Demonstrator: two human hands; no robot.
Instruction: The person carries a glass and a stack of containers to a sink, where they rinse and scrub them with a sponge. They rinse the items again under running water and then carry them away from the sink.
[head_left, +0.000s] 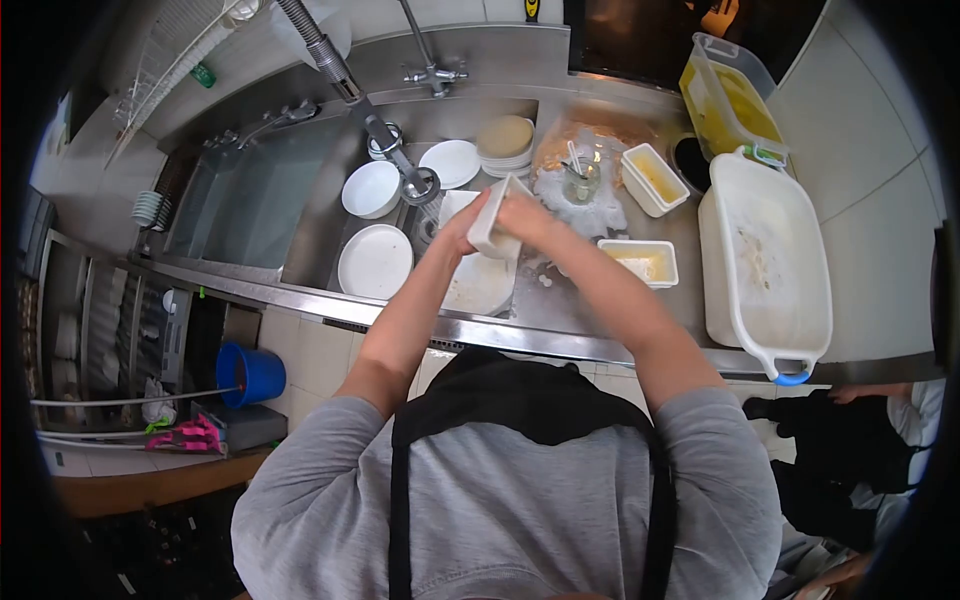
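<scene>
A white rectangular container is tilted on its side above the sink, gripped along its outer wall by my left hand. My right hand reaches into its opening with the fingers curled; whatever they hold, if anything, is hidden. Just left of the container hangs the spray head, with water coming out of it. Beneath my hands lies a white plate. To the right, two white containers with yellow residue, one upper and one lower, rest on the steel counter.
A white bowl, a round plate and stacked plates occupy the sink. A glass jar with utensils stands in suds. On the right are a large white tub and a clear bin. Another person is at lower right.
</scene>
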